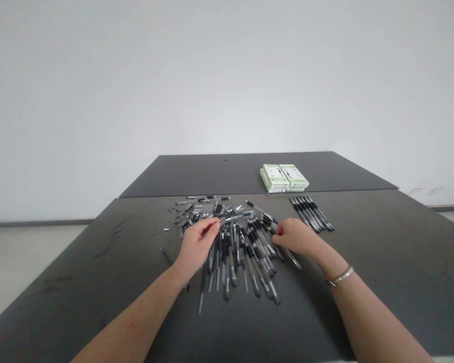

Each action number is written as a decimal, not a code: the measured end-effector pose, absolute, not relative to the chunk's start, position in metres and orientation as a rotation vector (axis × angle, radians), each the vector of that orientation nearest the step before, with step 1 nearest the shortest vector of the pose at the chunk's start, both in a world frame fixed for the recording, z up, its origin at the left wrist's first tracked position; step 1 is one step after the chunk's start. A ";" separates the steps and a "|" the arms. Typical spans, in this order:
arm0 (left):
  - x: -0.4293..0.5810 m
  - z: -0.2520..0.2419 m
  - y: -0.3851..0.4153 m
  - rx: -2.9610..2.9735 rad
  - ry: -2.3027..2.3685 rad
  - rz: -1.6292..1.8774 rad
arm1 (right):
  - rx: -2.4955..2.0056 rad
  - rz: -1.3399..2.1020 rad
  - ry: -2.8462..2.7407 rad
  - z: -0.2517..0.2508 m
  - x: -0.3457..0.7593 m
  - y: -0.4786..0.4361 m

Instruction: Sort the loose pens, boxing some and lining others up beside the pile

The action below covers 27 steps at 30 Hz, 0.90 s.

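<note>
Pinching: left hand [197,244] closed on a slim black-and-clear plastic pen [234,218]
Touching: right hand [293,238] curled over the heap, grip unclear
Heap: loose black plastic pens [242,254], frame centre, on a dark grey table [98,282]
Upper right: tidy pen row [310,214], green-and-white cardboard boxes [284,178]

A plain white wall [227,75] fills the upper view, brightest near its middle, with a dark baseboard [38,223] along its foot. A pale floor [22,267] meets it. A dark gray table [79,282] stands before the wall, a second dark tabletop [196,174] butting against its far edge. The light is soft and even.
</note>
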<state>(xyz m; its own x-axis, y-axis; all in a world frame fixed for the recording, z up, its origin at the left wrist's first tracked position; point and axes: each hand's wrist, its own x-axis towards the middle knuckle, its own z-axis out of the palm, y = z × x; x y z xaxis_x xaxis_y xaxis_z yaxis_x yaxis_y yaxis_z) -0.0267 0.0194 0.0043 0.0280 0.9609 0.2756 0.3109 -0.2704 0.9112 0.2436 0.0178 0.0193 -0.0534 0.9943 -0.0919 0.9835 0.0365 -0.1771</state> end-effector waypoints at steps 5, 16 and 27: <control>-0.027 0.005 0.019 1.642 1.306 1.204 | -2.056 0.387 -2.215 0.020 0.244 0.019; -0.027 0.003 0.020 1.638 1.279 1.217 | -2.016 0.422 -2.211 0.016 0.250 0.025; -0.027 0.004 0.019 1.664 1.286 1.203 | -1.992 0.179 -2.077 -0.002 0.256 0.032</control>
<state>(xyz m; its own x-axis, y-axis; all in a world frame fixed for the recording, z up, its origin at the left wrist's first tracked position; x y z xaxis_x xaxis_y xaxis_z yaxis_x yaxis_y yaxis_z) -0.0270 0.0187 0.0043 0.0742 0.9659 0.2481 0.3123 -0.2588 0.9141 0.2564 0.0321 -0.0018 -0.0279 0.9946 0.0997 0.9630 0.0535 -0.2643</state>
